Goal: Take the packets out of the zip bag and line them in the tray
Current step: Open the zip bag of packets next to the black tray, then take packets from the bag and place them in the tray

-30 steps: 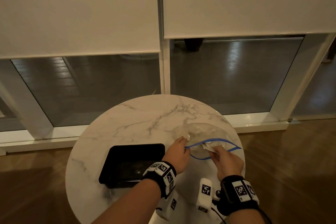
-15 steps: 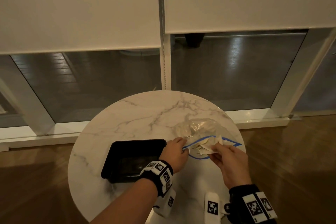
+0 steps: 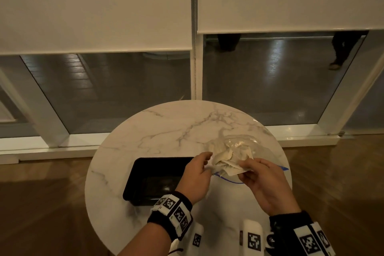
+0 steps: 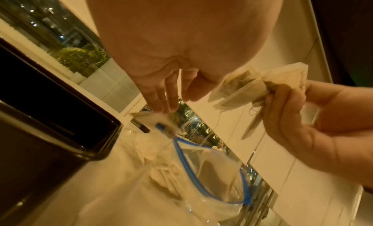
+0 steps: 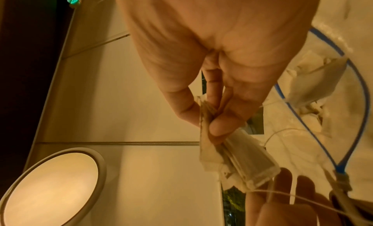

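Note:
A clear zip bag point(image 3: 243, 143) with a blue seal lies on the round marble table point(image 3: 158, 131), its mouth point(image 4: 212, 173) standing open toward me. My left hand point(image 3: 197, 172) pinches the near corner of the bag's rim point(image 4: 161, 125). My right hand point(image 3: 261, 181) pinches a small bunch of pale packets point(image 3: 230, 166) with thin strings, lifted just above the bag's mouth point(image 5: 238, 156). More packets point(image 4: 161, 170) stay inside the bag. The black tray point(image 3: 158, 178) sits left of the bag, beside my left hand; no packets show in it.
The table stands against a window wall with lowered white blinds point(image 3: 95, 6). Wooden floor point(image 3: 41, 203) surrounds it. The table's far half is bare marble. Legs of another person point(image 3: 340, 52) show through the glass at top right.
My right hand has drawn a bunch of packets out of the bag's mouth and lifted them toward me. The left hand kept its pinch on the bag's rim.

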Demonstrator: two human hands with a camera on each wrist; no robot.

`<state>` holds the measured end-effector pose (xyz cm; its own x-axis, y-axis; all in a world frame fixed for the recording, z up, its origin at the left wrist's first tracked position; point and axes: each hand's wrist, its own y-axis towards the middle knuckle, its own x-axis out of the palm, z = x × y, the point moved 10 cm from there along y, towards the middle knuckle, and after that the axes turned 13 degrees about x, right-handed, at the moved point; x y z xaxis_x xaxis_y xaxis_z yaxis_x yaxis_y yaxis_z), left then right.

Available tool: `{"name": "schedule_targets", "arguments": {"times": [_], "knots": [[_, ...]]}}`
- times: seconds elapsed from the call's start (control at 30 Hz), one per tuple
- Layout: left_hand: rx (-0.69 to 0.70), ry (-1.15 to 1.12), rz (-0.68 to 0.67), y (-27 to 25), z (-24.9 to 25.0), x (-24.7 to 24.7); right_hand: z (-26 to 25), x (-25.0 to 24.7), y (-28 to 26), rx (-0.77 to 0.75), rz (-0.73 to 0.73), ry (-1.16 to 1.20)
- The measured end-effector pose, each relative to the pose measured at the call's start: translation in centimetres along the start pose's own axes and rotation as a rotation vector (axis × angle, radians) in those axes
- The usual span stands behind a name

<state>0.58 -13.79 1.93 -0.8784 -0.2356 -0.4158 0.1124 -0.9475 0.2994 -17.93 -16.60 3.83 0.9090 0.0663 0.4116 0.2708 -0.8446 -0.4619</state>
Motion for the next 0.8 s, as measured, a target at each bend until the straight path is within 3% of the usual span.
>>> {"name": "schedule_targets", "arguments": {"times": [0.13,0.37,0.53,0.6,0.7,0.8], "knots": [[-0.019,-0.452,0.107,-1.5,1.2,-0.6,1.0,1.5,0.2,0.064,-0.070,0.041],[0.033,-0.447,0.024,-2.7,1.0,-0.8,3.6,2.9,0.4,0.164,-0.128,-0.102],[-0.102,-0.626,0.042,-3.4,-0.8,0.0,5.0,3.3,0.3,0.193,-0.149,-0.251],[-0.097,-0.486,0.145,-3.8,-1.4,-1.5,5.3,3.4,0.4,0.190,-0.138,-0.304],[-0.186,-0.075,0.240,-4.0,-3.0,-5.4,5.6,3.4,0.4,0.191,-0.135,-0.367],[-0.393,0.340,-0.052,-3.0,-6.0,-6.5,5.9,3.2,0.5,0.183,-0.123,-0.448]]}}
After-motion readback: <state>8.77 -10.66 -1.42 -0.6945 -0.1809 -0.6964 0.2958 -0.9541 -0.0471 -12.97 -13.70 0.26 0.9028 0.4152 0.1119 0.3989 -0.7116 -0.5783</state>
